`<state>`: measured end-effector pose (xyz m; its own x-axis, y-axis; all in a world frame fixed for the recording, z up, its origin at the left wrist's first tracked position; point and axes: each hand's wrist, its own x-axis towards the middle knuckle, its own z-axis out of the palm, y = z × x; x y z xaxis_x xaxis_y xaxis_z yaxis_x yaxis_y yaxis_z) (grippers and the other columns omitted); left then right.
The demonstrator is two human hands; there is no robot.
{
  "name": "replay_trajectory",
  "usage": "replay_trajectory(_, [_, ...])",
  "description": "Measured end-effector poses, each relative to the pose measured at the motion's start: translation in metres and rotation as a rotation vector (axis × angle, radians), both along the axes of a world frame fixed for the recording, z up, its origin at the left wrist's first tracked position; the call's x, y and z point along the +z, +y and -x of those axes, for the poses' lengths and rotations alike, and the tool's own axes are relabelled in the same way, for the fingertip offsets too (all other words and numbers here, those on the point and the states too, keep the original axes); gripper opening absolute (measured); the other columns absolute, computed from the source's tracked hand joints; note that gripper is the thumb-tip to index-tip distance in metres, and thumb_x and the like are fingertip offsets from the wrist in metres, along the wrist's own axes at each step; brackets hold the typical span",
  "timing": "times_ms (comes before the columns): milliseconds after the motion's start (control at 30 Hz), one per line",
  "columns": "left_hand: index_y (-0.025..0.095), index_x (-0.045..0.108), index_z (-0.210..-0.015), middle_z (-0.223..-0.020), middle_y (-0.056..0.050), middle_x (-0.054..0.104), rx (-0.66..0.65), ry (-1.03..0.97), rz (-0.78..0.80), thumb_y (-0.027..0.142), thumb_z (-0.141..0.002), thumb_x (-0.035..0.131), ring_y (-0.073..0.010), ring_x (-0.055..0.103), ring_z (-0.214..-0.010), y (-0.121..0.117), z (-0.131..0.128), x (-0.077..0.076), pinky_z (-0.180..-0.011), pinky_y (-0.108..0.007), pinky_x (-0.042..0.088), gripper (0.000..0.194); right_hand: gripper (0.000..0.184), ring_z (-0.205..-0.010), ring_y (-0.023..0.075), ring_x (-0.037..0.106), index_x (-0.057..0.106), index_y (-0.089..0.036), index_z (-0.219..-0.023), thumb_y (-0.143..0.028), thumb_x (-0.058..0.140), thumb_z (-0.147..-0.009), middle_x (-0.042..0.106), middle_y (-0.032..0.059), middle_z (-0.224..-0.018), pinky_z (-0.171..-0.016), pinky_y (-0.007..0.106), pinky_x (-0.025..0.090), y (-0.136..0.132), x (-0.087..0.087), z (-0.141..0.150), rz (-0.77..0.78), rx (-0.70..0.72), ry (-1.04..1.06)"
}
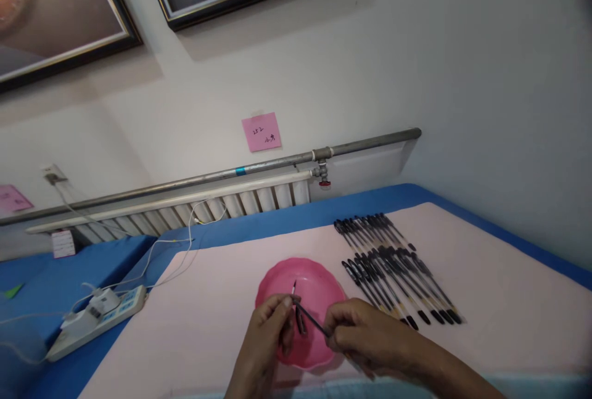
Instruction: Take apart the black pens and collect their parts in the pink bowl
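Observation:
A slim dark pen (312, 319) stretches between my two hands above a pink scalloped plate (300, 268). My left hand (271, 328) pinches one end of it, and a thin pointed tip rises past those fingertips. Around the other end my right hand (365, 332) is closed, hiding that part. Small dark pieces (300, 322) lie in the plate under the pen, partly covered by my left fingers; their kind is unclear. To the right of the plate, several black capped pens (398, 279) with clear barrels lie side by side in two slanting rows.
A pale pink sheet (208, 306) covers the blue table top (393, 194). A white power strip (99, 325) with plugs and cables stands at the left. Behind the table are a radiator (250, 203), a pipe (277, 160) and a wall with a pink note (261, 132).

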<state>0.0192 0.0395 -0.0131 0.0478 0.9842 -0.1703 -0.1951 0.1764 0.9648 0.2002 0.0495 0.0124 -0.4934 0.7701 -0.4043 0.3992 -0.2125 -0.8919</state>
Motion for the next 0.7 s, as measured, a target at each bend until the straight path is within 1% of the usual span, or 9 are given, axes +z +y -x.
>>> replay_trajectory(67, [0.014, 0.061, -0.068, -0.042, 0.007, 0.043, -0.015, -0.073, 0.030, 0.045, -0.066, 0.070, -0.0036, 0.029, -0.034, 0.000, -0.002, -0.001, -0.036, -0.018, 0.021, 0.033, 0.011, -0.033, 0.0064, 0.037, 0.054, -0.019, -0.066, -0.014, 0.045, -0.061, 0.043, -0.0084, -0.043, -0.029, 0.015, 0.026, -0.002, 0.001, 0.001, -0.014, 0.016, 0.001])
replay_trajectory(133, [0.013, 0.063, -0.073, -0.043, 0.007, 0.044, 0.029, -0.137, 0.034, 0.042, -0.064, 0.072, -0.0034, 0.031, -0.035, 0.001, -0.002, 0.000, -0.035, -0.017, 0.021, 0.032, 0.011, -0.036, 0.0069, 0.040, 0.054, -0.019, -0.066, -0.013, 0.045, -0.062, 0.044, -0.0077, -0.044, -0.031, 0.015, 0.027, -0.003, 0.003, 0.002, -0.030, 0.033, 0.010])
replay_trajectory(233, [0.014, 0.062, -0.071, -0.047, 0.006, 0.049, 0.220, -0.245, -0.019, 0.039, -0.064, 0.073, -0.0037, 0.038, -0.038, 0.004, 0.008, 0.004, -0.037, -0.015, 0.028, 0.029, 0.011, -0.037, 0.0068, 0.040, 0.056, -0.018, -0.064, -0.013, 0.047, -0.062, 0.043, -0.0072, -0.044, -0.033, 0.016, 0.028, -0.006, 0.004, 0.000, -0.059, 0.063, 0.002])
replay_trajectory(367, [0.016, 0.061, -0.071, -0.061, 0.003, 0.061, 0.509, -0.377, -0.115, 0.034, -0.059, 0.076, -0.0072, 0.054, -0.051, 0.013, 0.038, 0.010, -0.048, -0.017, 0.043, 0.026, 0.009, -0.039, 0.0068, 0.039, 0.058, -0.017, -0.061, -0.014, 0.049, -0.060, 0.043, -0.0066, -0.044, -0.035, 0.016, 0.028, -0.005, 0.002, -0.009, -0.103, 0.093, -0.057])
replay_trajectory(433, [0.017, 0.060, -0.073, -0.066, 0.003, 0.064, 0.598, -0.392, -0.130, 0.033, -0.058, 0.076, -0.0098, 0.059, -0.058, 0.015, 0.048, 0.012, -0.049, -0.018, 0.045, 0.027, 0.010, -0.038, 0.0067, 0.039, 0.058, -0.017, -0.062, -0.014, 0.048, -0.060, 0.044, -0.0066, -0.045, -0.035, 0.016, 0.029, -0.001, 0.001, -0.013, -0.119, 0.073, -0.064])
replay_trajectory(467, [0.018, 0.060, -0.074, -0.066, 0.002, 0.065, 0.615, -0.379, -0.134, 0.033, -0.058, 0.076, -0.0108, 0.060, -0.059, 0.015, 0.049, 0.012, -0.048, -0.018, 0.045, 0.027, 0.011, -0.038, 0.0066, 0.039, 0.057, -0.017, -0.063, -0.014, 0.047, -0.061, 0.044, -0.0066, -0.045, -0.035, 0.016, 0.028, 0.001, 0.000, -0.014, -0.124, 0.047, -0.049])
replay_trajectory(533, [0.018, 0.059, -0.076, -0.063, 0.002, 0.064, 0.572, -0.329, -0.130, 0.036, -0.059, 0.076, -0.0111, 0.059, -0.055, 0.012, 0.040, 0.013, -0.045, -0.018, 0.043, 0.030, 0.011, -0.037, 0.0064, 0.038, 0.055, -0.018, -0.066, -0.015, 0.045, -0.063, 0.045, -0.0068, -0.046, -0.034, 0.016, 0.027, 0.004, -0.002, -0.012, -0.111, -0.014, 0.007])
replay_trajectory(633, [0.016, 0.057, -0.074, -0.058, 0.001, 0.062, 0.364, -0.262, -0.078, 0.042, -0.063, 0.073, -0.0086, 0.051, -0.044, 0.004, 0.009, 0.009, -0.042, -0.019, 0.040, 0.032, 0.007, -0.035, 0.0066, 0.035, 0.052, -0.019, -0.069, -0.018, 0.045, -0.067, 0.042, -0.0081, -0.043, -0.033, 0.016, 0.024, 0.002, -0.004, 0.000, -0.053, -0.084, 0.099])
replay_trajectory(700, [0.015, 0.057, -0.073, -0.060, 0.000, 0.062, 0.274, -0.267, -0.029, 0.044, -0.066, 0.071, -0.0089, 0.052, -0.046, -0.001, -0.010, 0.004, -0.044, -0.020, 0.041, 0.032, 0.004, -0.036, 0.0066, 0.035, 0.051, -0.019, -0.068, -0.017, 0.047, -0.067, 0.041, -0.0088, -0.041, -0.034, 0.016, 0.024, -0.004, -0.007, 0.012, -0.047, -0.106, 0.157])
